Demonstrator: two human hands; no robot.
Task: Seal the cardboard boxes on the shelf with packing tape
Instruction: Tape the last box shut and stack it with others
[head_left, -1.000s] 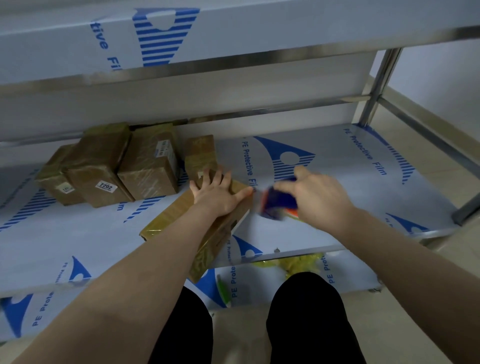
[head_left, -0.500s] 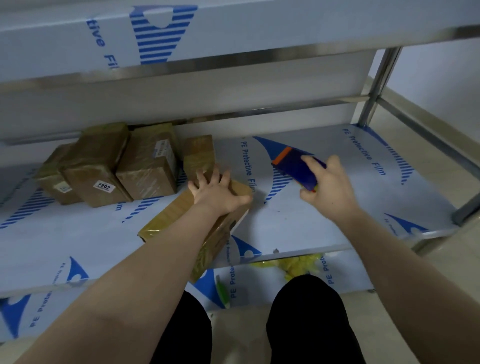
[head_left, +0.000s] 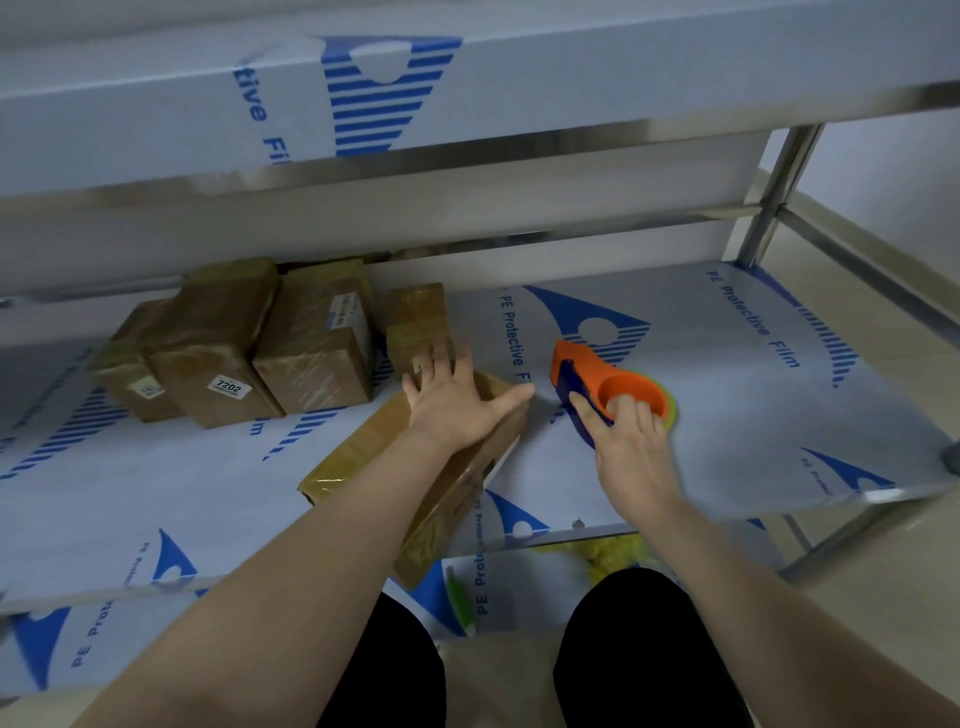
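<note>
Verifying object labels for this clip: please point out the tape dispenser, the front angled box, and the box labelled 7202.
tape dispenser (head_left: 579, 366): head view, orange top plate.
front angled box (head_left: 358, 460): head view, taped top face.
box labelled 7202 (head_left: 208, 348): head view, top face above the label.

Stainless-steel shelving rack (head_left: 769, 208) clad in blue-printed PE protective film (head_left: 727, 364), beige floor (head_left: 883, 597), pale wall (head_left: 883, 171) at right.

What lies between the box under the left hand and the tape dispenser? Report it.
Only bare shelf separates box and tape dispenser, per the head view.
</note>
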